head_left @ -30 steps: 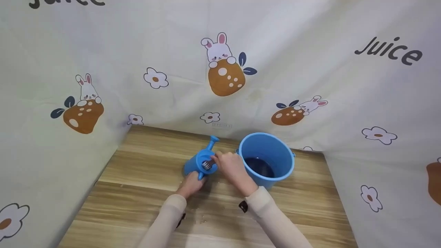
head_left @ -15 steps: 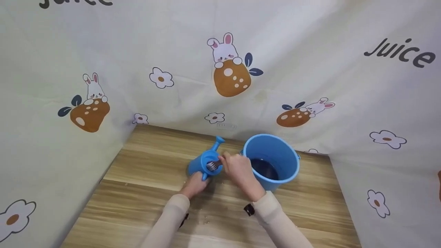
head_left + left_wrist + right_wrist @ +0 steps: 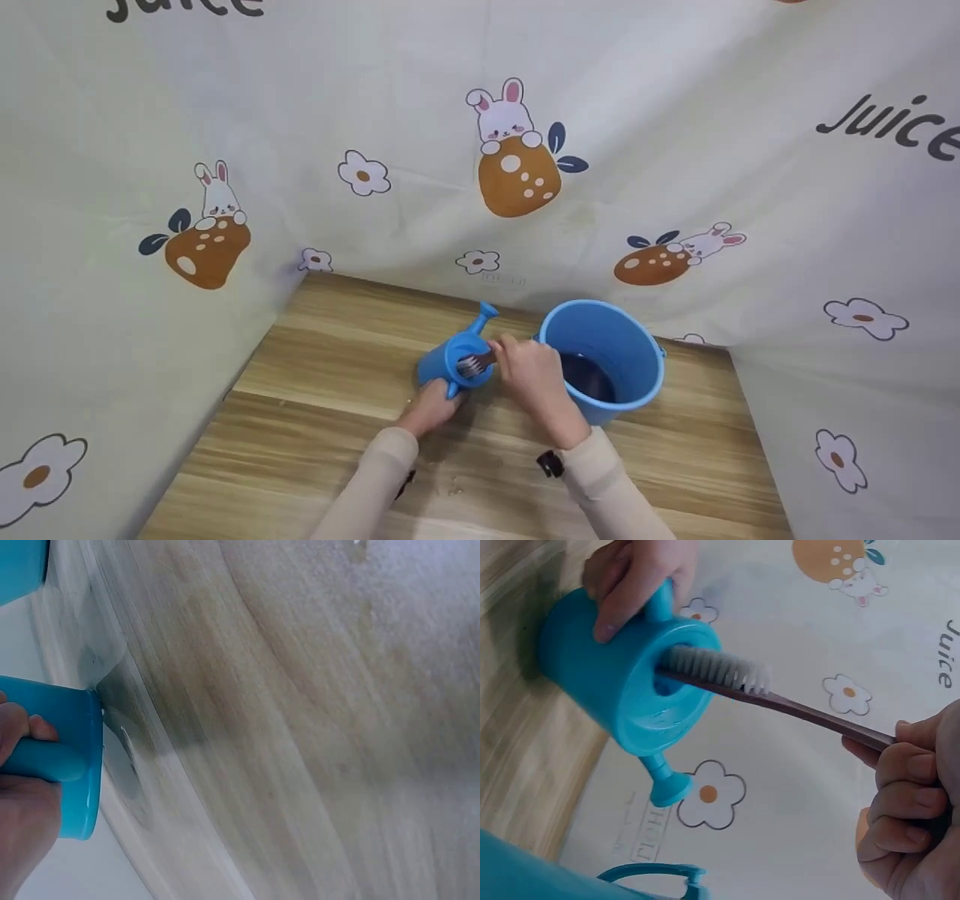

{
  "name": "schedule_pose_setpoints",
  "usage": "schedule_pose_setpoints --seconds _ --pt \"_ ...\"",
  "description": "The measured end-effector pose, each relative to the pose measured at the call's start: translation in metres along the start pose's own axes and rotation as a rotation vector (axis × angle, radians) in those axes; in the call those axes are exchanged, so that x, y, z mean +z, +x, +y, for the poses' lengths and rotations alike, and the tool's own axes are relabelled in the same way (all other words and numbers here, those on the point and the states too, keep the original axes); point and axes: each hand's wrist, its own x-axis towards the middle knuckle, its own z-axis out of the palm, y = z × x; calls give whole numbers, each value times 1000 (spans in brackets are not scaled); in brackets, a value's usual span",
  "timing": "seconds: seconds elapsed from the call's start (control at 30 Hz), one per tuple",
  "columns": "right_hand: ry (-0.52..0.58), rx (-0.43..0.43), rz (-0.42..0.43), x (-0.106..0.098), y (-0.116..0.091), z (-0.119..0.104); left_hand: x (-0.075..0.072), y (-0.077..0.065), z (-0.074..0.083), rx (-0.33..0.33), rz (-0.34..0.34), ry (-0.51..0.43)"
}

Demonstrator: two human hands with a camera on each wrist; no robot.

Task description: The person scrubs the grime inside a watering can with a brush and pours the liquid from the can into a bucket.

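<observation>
My left hand [image 3: 433, 406] grips the handle of a small blue watering can [image 3: 437, 361], its fingers curled round it in the left wrist view. The can leans over, its opening turned toward my right hand. In my right hand [image 3: 531, 375] is the brown handle of a brush [image 3: 727, 681] with white bristles. The tip of the brush head sits inside the can's opening; the rest of the bristles stick out in the right wrist view. The can's spout [image 3: 664, 781] points away from my left hand.
A blue bucket [image 3: 651, 375] with dark liquid at its bottom stands right of my right hand. The wooden tabletop [image 3: 330, 367] has small wet spots [image 3: 455, 487] near the front. Patterned cloth [image 3: 412, 112] rises along the back and sides.
The whole scene has shifted slightly right and down in the head view. My left hand keeps its grip on the watering can, while the brush moves a little at the opening.
</observation>
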Motion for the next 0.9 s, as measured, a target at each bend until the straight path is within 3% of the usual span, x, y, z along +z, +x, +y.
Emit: schedule_pose_setpoints --seconds 0.13,0.23,0.33,0.53,0.67,0.77,0.9 --pt "58 64 21 -25 9 4 2 0 0 19 7 -56" --pt "129 172 49 -50 17 11 3 1 0 34 15 -91" --pt "205 282 20 -59 15 18 4 1 -2 30 26 -99" --pt "299 416 -65 -42 -24 27 2 0 -5 -3 18 -124" --pt "436 498 -110 -34 -48 27 1 0 -4 -16 11 -113" --pt "560 538 -154 -25 -63 26 1 0 -4 -29 10 -116" --pt "612 557 -207 -2 -82 27 3 0 -2 -12 22 -90"
